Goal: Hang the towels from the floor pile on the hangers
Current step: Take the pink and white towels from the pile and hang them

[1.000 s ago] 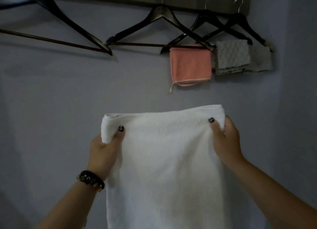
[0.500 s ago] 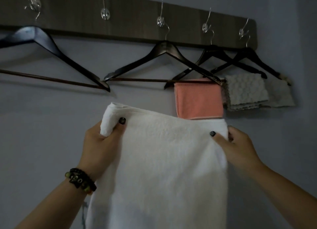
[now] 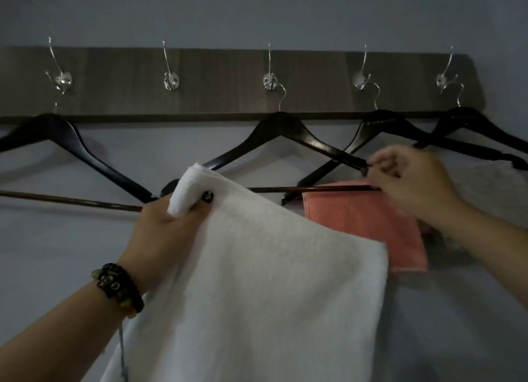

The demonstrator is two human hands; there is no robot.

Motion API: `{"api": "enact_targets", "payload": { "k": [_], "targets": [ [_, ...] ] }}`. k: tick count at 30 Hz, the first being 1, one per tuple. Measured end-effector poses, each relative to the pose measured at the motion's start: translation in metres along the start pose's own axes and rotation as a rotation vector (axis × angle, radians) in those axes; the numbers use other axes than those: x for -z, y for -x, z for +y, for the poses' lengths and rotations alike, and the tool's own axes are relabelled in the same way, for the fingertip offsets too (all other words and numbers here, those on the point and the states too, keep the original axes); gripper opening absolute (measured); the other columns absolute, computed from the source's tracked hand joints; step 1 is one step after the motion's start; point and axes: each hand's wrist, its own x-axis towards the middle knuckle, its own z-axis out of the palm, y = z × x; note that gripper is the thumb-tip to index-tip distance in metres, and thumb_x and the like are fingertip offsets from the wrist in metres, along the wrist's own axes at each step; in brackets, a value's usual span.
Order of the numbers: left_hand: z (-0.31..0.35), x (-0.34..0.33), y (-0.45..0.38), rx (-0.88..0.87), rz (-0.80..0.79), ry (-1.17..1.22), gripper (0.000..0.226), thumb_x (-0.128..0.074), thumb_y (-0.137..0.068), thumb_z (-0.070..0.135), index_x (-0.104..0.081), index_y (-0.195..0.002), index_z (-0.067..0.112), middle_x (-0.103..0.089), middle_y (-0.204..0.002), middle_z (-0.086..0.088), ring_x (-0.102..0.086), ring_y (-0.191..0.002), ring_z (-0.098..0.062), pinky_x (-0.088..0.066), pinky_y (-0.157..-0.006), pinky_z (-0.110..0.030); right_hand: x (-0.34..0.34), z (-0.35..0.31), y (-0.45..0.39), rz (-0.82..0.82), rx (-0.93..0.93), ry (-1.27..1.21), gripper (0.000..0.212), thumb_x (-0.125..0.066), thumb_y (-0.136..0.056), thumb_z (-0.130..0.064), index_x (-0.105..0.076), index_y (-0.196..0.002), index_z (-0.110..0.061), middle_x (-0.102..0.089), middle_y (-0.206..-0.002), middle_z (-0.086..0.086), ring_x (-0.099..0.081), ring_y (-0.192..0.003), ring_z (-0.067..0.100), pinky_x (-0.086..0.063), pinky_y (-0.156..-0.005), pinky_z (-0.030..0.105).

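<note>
Against the grey wall, a dark hook rail (image 3: pixel 228 78) carries black hangers. Left hand (image 3: pixel 168 227) grips the white towel's (image 3: pixel 271 281) folded corner, thumb curled over it, just below the middle hanger (image 3: pixel 285 130). Right hand (image 3: pixel 411 181) pinches that hanger's right tip with curled fingers, above the hung pink towel (image 3: pixel 365 224).

1. A long dark wooden board (image 3: pixel 217 96) is fixed flat on the wall. It runs from the left edge of the view almost to the right edge.
2. Five shiny metal hooks stick out of the board in a row. One hook (image 3: pixel 58 78) is near the board's left end. One hook (image 3: pixel 444 78) is near its right end.
3. The wall (image 3: pixel 257 10) is plain and grey-blue, above and below the board.
4. A dark beaded bracelet (image 3: pixel 120 287) goes around a wrist.
</note>
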Motion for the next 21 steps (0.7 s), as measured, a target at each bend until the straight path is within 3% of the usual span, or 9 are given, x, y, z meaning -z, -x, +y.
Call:
{"api": "enact_targets", "payload": {
  "k": [3, 5, 7, 9, 11, 14, 17, 19, 21],
  "targets": [
    [0.006, -0.008, -0.01, -0.003, -0.014, -0.046, 0.027, -0.064, -0.088, 0.039, -0.068, -0.085, 0.012, -0.071, -0.075, -0.008, -0.067, -0.068, -0.028, -0.056, -0.06, -0.038, -0.018, 0.001, -0.043, 0.07, 0.233, 0.172, 0.017, -0.068, -0.082, -0.016, -0.064, -0.099, -0.015, -0.058, -0.093, -0.002, -0.056, -0.082, 0.011, -0.04, -0.072, 0.019],
    [0.008, -0.011, -0.014, 0.014, -0.018, -0.052, 0.03, -0.065, -0.087, 0.039, -0.068, -0.089, 0.009, -0.071, -0.081, -0.012, -0.067, -0.075, -0.032, -0.058, -0.068, -0.045, -0.037, 0.009, -0.064, -0.034, 0.208, 0.257, 0.031, -0.07, -0.084, -0.025, -0.061, -0.11, -0.01, -0.053, -0.106, 0.002, -0.053, -0.093, 0.015, -0.038, -0.081, 0.025],
    [0.009, -0.012, -0.016, 0.038, -0.001, -0.042, 0.027, -0.066, -0.087, 0.038, -0.069, -0.089, 0.011, -0.072, -0.081, -0.009, -0.069, -0.073, -0.027, -0.058, -0.068, -0.04, -0.053, 0.015, -0.075, -0.139, 0.202, 0.313, 0.034, -0.069, -0.085, -0.031, -0.061, -0.108, -0.007, -0.054, -0.108, 0.006, -0.053, -0.1, 0.022, -0.039, -0.083, 0.028],
    [0.009, -0.011, -0.015, 0.061, 0.028, -0.026, 0.024, -0.067, -0.086, 0.037, -0.07, -0.087, 0.014, -0.073, -0.077, -0.005, -0.069, -0.066, -0.015, -0.057, -0.061, -0.03, -0.063, 0.016, -0.081, -0.185, 0.231, 0.28, 0.026, -0.066, -0.087, -0.032, -0.065, -0.092, -0.007, -0.061, -0.095, 0.009, -0.058, -0.092, 0.027, -0.045, -0.078, 0.035],
    [0.009, -0.009, -0.01, 0.087, 0.043, -0.004, 0.025, -0.068, -0.086, 0.039, -0.07, -0.086, 0.015, -0.073, -0.075, -0.002, -0.069, -0.063, -0.014, -0.055, -0.055, -0.024, -0.067, 0.011, -0.086, -0.185, 0.187, 0.16, 0.021, -0.064, -0.088, -0.028, -0.068, -0.085, -0.008, -0.066, -0.088, 0.011, -0.06, -0.084, 0.027, -0.049, -0.079, 0.04],
    [0.007, -0.004, 0.001, 0.114, 0.08, 0.019, 0.031, -0.068, -0.085, 0.039, -0.07, -0.085, 0.009, -0.073, -0.077, -0.005, -0.069, -0.067, -0.022, -0.056, -0.059, -0.028, -0.064, 0.001, -0.095, -0.245, 0.099, 0.092, 0.01, -0.064, -0.088, -0.023, -0.068, -0.084, -0.015, -0.069, -0.083, 0.007, -0.064, -0.071, 0.022, -0.052, -0.08, 0.037],
    [0.008, 0.0, 0.008, 0.123, 0.074, 0.025, 0.022, -0.066, -0.086, 0.04, -0.071, -0.083, 0.018, -0.074, -0.073, 0.004, -0.07, -0.063, -0.011, -0.055, -0.056, -0.024, -0.059, -0.006, -0.101, -0.273, 0.076, 0.092, 0.011, -0.064, -0.088, -0.022, -0.068, -0.079, -0.018, -0.064, -0.069, 0.002, -0.062, -0.062, 0.019, -0.05, -0.073, 0.033],
    [0.008, 0.002, 0.01, 0.138, 0.07, 0.049, 0.02, -0.067, -0.086, 0.039, -0.071, -0.083, 0.019, -0.074, -0.072, 0.005, -0.07, -0.062, -0.01, -0.055, -0.057, -0.024, -0.055, -0.011, -0.104, -0.227, 0.076, 0.087, 0.009, -0.064, -0.088, -0.024, -0.069, -0.084, -0.018, -0.06, -0.068, -0.001, -0.059, -0.068, 0.02, -0.047, -0.072, 0.032],
    [0.008, 0.005, 0.011, 0.149, 0.069, 0.058, 0.021, -0.068, -0.085, 0.038, -0.072, -0.083, 0.017, -0.075, -0.073, 0.004, -0.07, -0.062, -0.01, -0.056, -0.058, -0.025, -0.051, -0.016, -0.107, -0.133, 0.064, 0.014, 0.009, -0.064, -0.089, -0.024, -0.068, -0.091, -0.016, -0.061, -0.07, -0.001, -0.06, -0.061, 0.016, -0.045, -0.064, 0.027]
  ]
}}
